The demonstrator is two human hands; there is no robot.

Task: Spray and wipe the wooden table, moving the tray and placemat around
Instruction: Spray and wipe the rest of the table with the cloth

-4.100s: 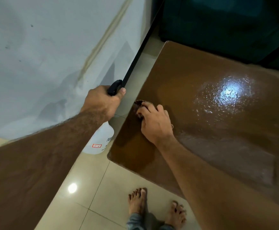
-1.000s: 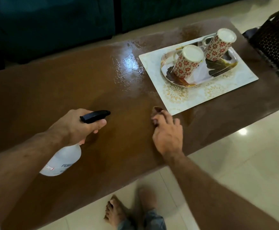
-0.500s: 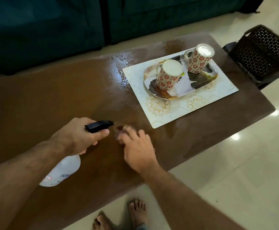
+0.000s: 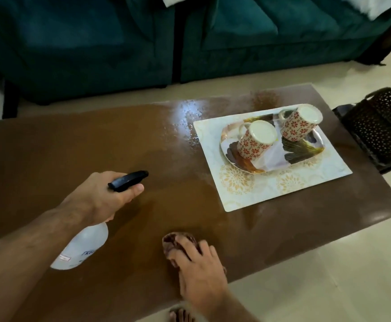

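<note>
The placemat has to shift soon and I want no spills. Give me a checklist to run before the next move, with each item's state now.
1. Cloth under the right hand, flat on the table: ok.
2. Bottle gripped by the left hand, nozzle over the table: ok.
3. Tray fully on the placemat: ok.
4. Both mugs upside down on the tray, so nothing to spill: ok.
5. Wet patch left of the placemat wiped dry: not ok.
6. Table under the placemat clean: cannot tell.
</note>
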